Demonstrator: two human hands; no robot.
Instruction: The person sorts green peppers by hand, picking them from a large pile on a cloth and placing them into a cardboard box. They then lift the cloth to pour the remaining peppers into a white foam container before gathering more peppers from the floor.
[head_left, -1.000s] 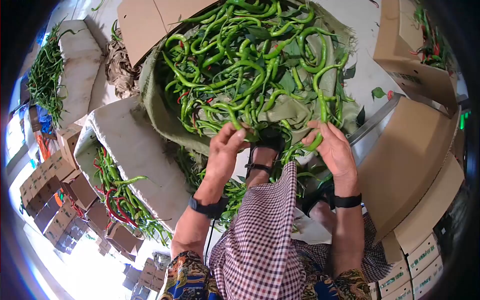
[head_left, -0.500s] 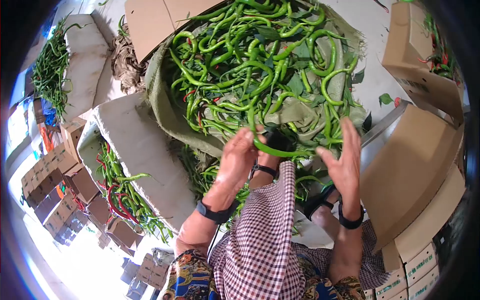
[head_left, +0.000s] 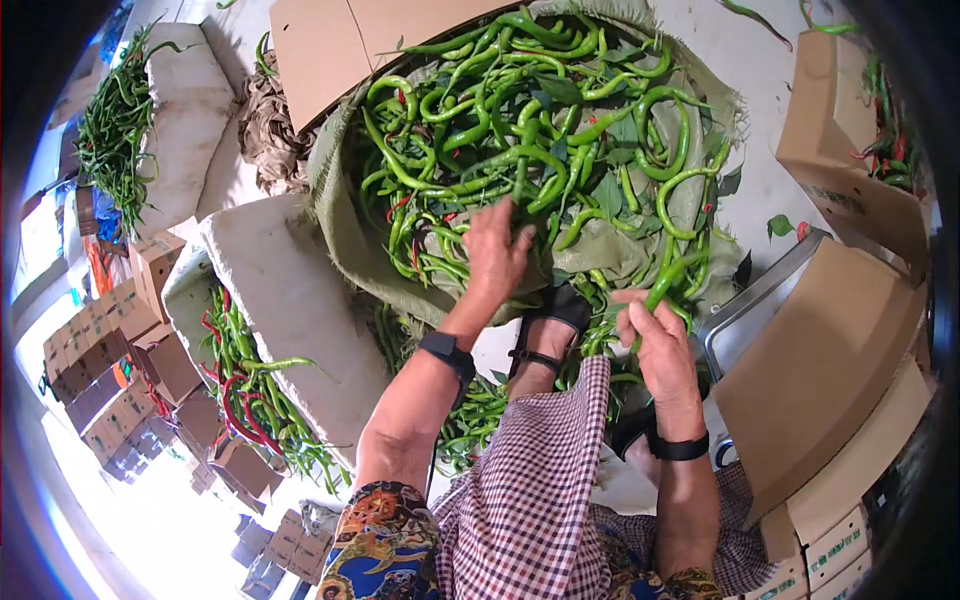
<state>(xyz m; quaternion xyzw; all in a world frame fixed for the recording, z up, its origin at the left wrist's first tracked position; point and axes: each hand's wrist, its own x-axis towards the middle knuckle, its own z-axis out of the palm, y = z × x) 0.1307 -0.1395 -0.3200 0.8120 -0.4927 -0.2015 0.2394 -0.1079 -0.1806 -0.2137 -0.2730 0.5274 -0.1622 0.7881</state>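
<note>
My left hand (head_left: 497, 255) reaches over the near side of a heap of long green chili peppers (head_left: 500, 140), fingertips at the peppers, thumb apart from the fingers. An upright-lying pepper (head_left: 521, 170) is just beyond those fingertips. The heap lies with green leaves in an open, rolled-down woven sack (head_left: 335, 215). To the right, my right hand (head_left: 655, 345) is closed around a green chili pepper (head_left: 668, 282) that points up and away from me; its lower part is hidden by the fingers. More peppers (head_left: 475, 415) lie around my feet.
A white sack (head_left: 290, 300) with green and red peppers (head_left: 240, 390) stands at left, another pepper-filled sack (head_left: 190, 120) behind it. On the right are open cardboard boxes (head_left: 825, 370) and a metal-edged tray (head_left: 765, 275). A cardboard sheet (head_left: 330, 50) lies at the back.
My left hand has let go of the curved pepper and moved forward to the heap. The right hand has closed around a pepper and drawn slightly down and left.
</note>
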